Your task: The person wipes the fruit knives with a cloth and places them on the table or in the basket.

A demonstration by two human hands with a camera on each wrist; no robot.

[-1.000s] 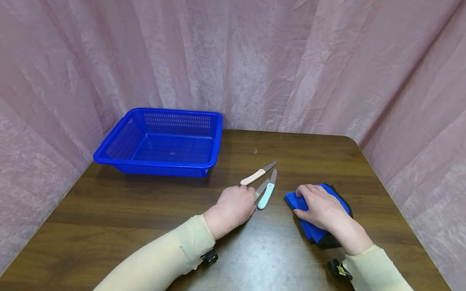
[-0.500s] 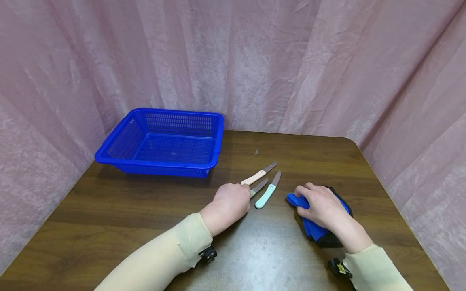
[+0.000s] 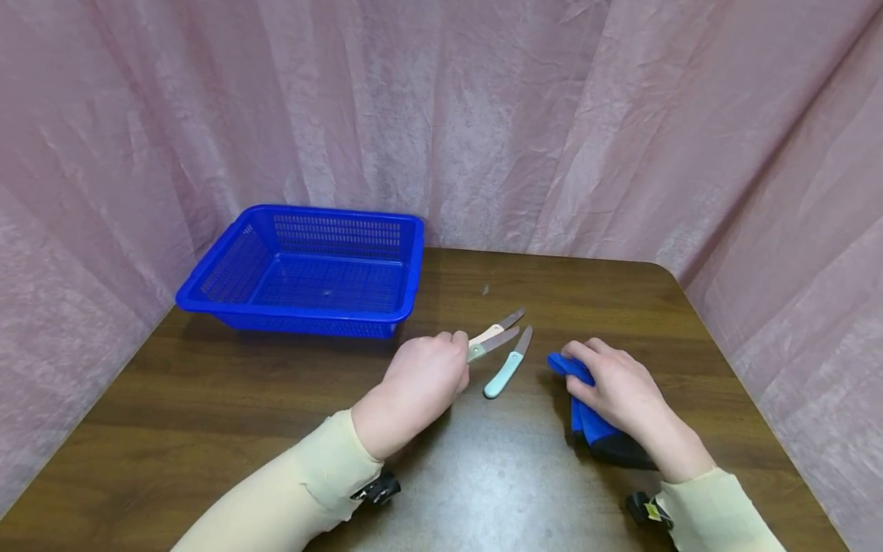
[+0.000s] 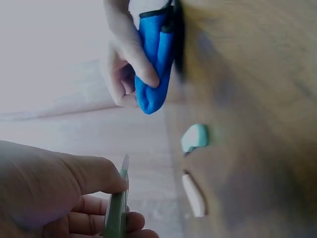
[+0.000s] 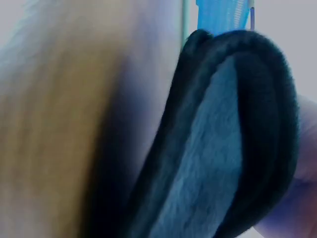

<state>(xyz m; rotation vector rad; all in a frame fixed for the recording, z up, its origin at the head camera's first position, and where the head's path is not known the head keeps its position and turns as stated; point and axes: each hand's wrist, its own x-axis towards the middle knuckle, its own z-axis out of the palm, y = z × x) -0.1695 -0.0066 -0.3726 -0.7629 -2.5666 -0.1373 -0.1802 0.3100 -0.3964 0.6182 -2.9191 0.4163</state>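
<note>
My left hand point(image 3: 422, 376) grips a small knife with a pale green handle point(image 4: 116, 210), its blade pointing away to the right. In the left wrist view, the thumb presses along this handle with fingers beneath. A mint-handled knife point(image 3: 504, 374) lies on the table just right of that hand. Another knife, with a cream handle point(image 3: 487, 333), lies behind the held one and is partly covered by it. On the right, my right hand point(image 3: 615, 386) pinches a folded blue cloth point(image 3: 586, 422) with black edging, bunched between thumb and fingers. Its black-edged fold point(image 5: 213, 148) fills much of the right wrist view.
A blue plastic basket point(image 3: 303, 313) with slotted walls stands at the back left of the brown wooden table point(image 3: 566, 295). Pink curtains point(image 3: 469, 130) hang behind and along the sides.
My left hand has lifted the green-handled knife and drawn it back to the left. The mint-handled knife has turned slightly. My right hand has gathered the cloth, which was flatter before.
</note>
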